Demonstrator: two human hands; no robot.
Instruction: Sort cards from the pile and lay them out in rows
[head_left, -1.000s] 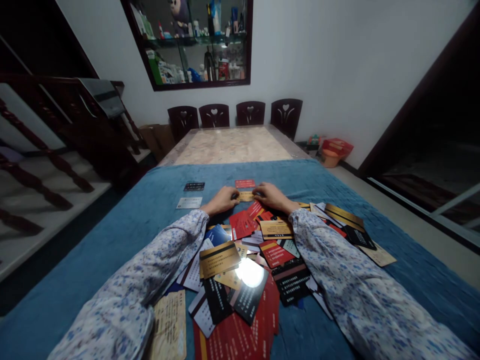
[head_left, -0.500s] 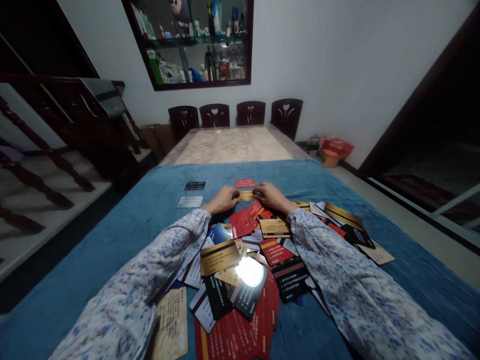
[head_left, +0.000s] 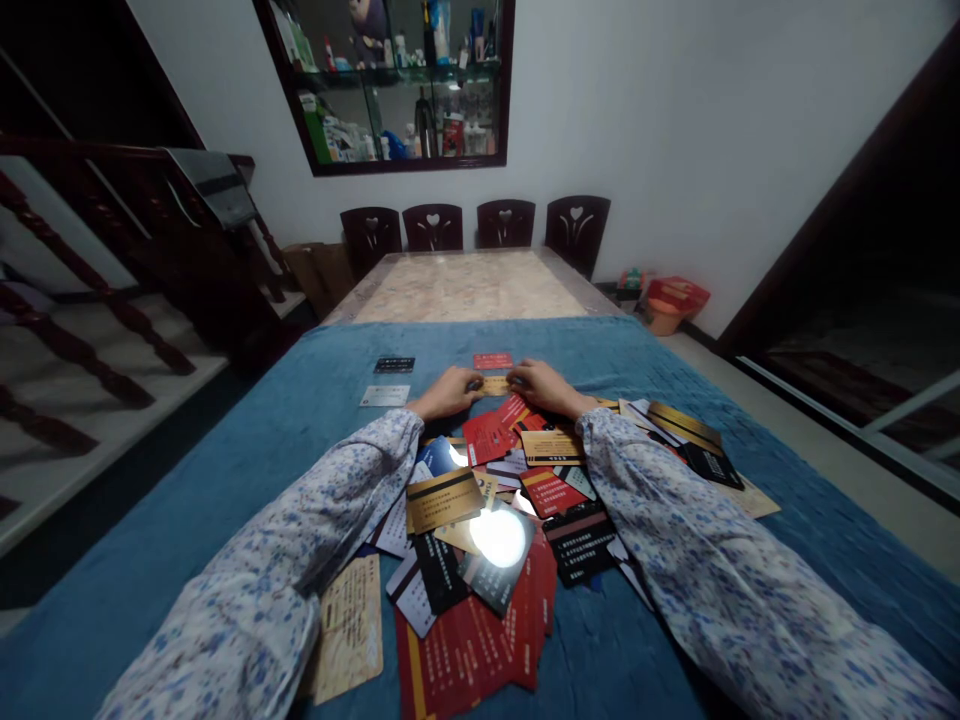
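Observation:
My left hand (head_left: pixel 448 393) and my right hand (head_left: pixel 541 385) pinch the two ends of one gold card (head_left: pixel 495 385) between them, just above a blue cloth (head_left: pixel 285 440). Between my floral sleeves spreads a loose pile of cards (head_left: pixel 491 520), red, black, gold and white, several overlapping. A glare spot shines on one card in the middle of the pile. Beyond my hands three single cards lie apart on the cloth: a red card (head_left: pixel 493 361), a black card (head_left: pixel 394 365) and a white card (head_left: pixel 384 396).
The blue cloth covers the near part of a long marble-topped table (head_left: pixel 469 285). Several dark chairs (head_left: pixel 469 225) stand at its far end under a wall cabinet (head_left: pixel 390 80) of bottles. A wooden stair rail (head_left: pixel 90 290) runs on the left. A red basket (head_left: pixel 671 300) sits on the floor.
Both hands stay on the gold card and have shifted slightly away from me. The view has tilted a little, so the pile sits marginally higher in the picture.

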